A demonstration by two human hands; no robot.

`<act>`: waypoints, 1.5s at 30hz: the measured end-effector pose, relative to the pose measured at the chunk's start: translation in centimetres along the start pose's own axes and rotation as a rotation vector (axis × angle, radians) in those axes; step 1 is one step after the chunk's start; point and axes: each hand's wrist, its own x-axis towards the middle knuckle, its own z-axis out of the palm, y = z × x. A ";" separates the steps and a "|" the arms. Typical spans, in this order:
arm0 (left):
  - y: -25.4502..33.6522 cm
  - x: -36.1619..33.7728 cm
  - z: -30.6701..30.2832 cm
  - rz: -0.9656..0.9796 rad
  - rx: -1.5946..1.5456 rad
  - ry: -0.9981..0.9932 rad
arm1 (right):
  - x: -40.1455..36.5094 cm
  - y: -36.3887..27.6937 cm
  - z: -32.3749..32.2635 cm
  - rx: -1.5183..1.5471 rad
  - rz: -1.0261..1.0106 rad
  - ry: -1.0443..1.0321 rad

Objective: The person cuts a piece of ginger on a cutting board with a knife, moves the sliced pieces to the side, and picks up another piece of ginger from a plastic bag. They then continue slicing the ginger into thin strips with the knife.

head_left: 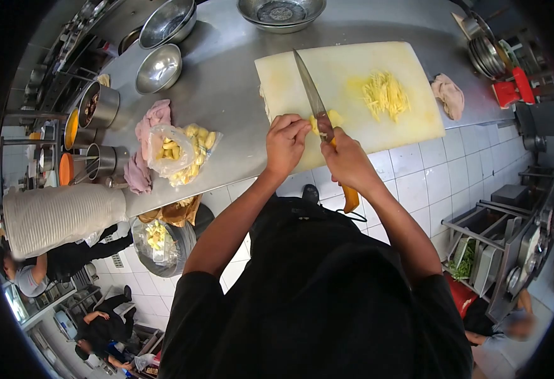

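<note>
My right hand (347, 158) is closed around the yellow handle of a large kitchen knife (309, 83). Its blade points away from me, across a white cutting board (289, 74). At the left side of the blade, the bent fingers of my left hand (287, 144) pinch a small pale yellow piece (315, 126) that looks like peeled ginger. Another yellow piece (335, 118) lies just right of the blade. Farther right on the board is a heap of thin yellow strips (385, 96).
Left on the steel table (226, 82) are an open plastic bag of peeled yellow pieces (185, 148), pink cloths (154, 120) and metal bowls (159, 68). Another cloth (448, 96) lies right of the board. Below the table edge stands a lined bin (185, 243). Several other people are in the background.
</note>
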 end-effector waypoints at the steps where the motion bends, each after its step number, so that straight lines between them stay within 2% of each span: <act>1: -0.1 0.0 0.0 0.001 0.002 0.001 | 0.3 0.5 0.2 -0.009 -0.015 0.010; 5: 0.1 0.1 0.2 0.018 -0.027 0.022 | 0.1 -0.5 0.5 0.044 0.080 -0.026; 8: 0.0 0.0 0.0 -0.003 -0.006 -0.008 | 2.3 4.0 2.9 -0.037 -0.112 0.097; 14: -0.1 0.0 0.3 0.001 0.010 0.004 | 1.6 1.9 1.8 0.027 0.014 0.047; 17: -0.1 0.0 0.2 0.007 0.007 0.006 | 1.5 2.3 1.0 0.030 0.009 0.078; 20: 0.3 0.2 0.3 0.036 0.007 0.025 | 0.4 1.0 -0.5 0.159 0.051 0.098; 24: 0.3 0.2 0.3 0.053 0.024 0.019 | 1.7 3.5 -1.2 0.417 0.113 0.000; 35: 0.1 0.1 0.4 0.039 0.043 0.004 | 1.6 5.7 -1.8 0.523 0.135 -0.091; 41: 0.7 1.6 -0.2 0.044 0.170 -0.232 | 1.0 6.6 -2.1 0.573 0.132 -0.086; 45: 0.2 2.2 -0.4 0.038 0.155 -0.278 | 0.6 6.4 -2.6 0.552 0.115 -0.092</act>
